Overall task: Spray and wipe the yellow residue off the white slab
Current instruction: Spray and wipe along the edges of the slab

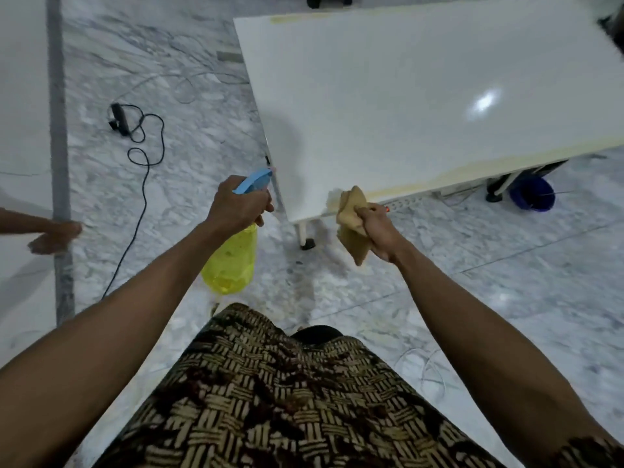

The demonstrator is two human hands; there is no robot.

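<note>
Touching slab (pixel 422 96) edge, cloth (pixel 351 211) in right hand (pixel 378 231)

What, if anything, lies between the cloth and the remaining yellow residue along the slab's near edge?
Nothing visible does. The right hand presses the cloth at the white slab corner, and the yellow residue runs along the bare edge beyond it.

White slab (pixel 422 96) glossy, tilted; yellow residue (pixel 439 175) streaks near edge. Yellow spray bottle (pixel 233 261), tan cloth (pixel 351 214) at corner, apparently touching.
</note>
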